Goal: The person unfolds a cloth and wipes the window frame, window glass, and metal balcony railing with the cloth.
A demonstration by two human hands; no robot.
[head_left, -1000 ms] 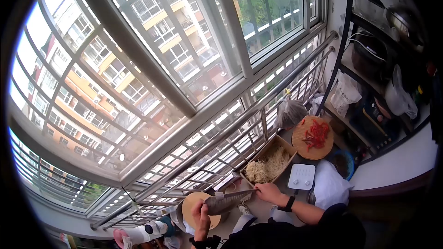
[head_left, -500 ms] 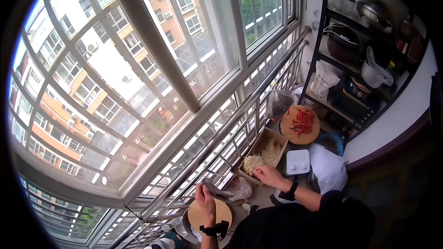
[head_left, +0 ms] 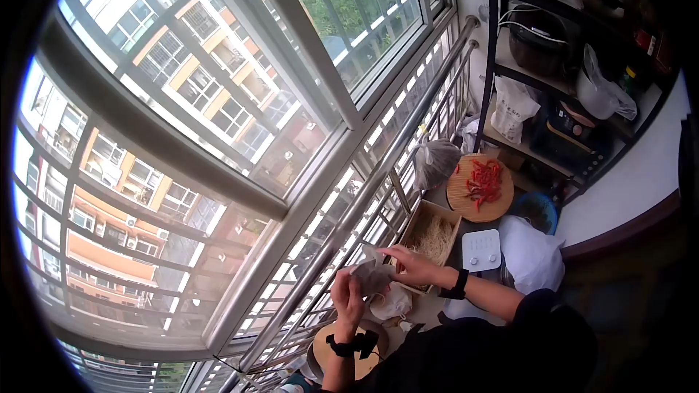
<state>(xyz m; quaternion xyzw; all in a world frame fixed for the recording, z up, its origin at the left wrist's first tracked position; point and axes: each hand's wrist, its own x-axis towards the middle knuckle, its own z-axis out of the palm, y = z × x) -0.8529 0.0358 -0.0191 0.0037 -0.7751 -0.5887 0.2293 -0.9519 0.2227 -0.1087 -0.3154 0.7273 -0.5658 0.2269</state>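
Note:
A crumpled grey cloth-like item (head_left: 371,274) is between my hands, beside the window railing. My left hand (head_left: 347,297) is closed on its left side. My right hand (head_left: 409,265) touches its right side, fingers reaching toward its top; whether they grip it is unclear. Just beyond my right hand lies a cardboard box (head_left: 451,251) holding dry, pale noodle-like strands (head_left: 433,239). Below my left hand is a round wooden board (head_left: 325,349), partly hidden by my forearm. A white bag (head_left: 392,303) sits under the grey item.
Red peppers (head_left: 486,183) lie on a round board (head_left: 466,204) at the right, near a tied grey bag (head_left: 435,165). A white panel with knobs (head_left: 480,249), a white plastic bag (head_left: 534,255) and a blue basin (head_left: 551,217) are close by. A black shelf (head_left: 535,81) stands behind.
The grey item, stretched between my hands earlier, is now bunched up. My hands have come closer together and risen. The head view has shifted.

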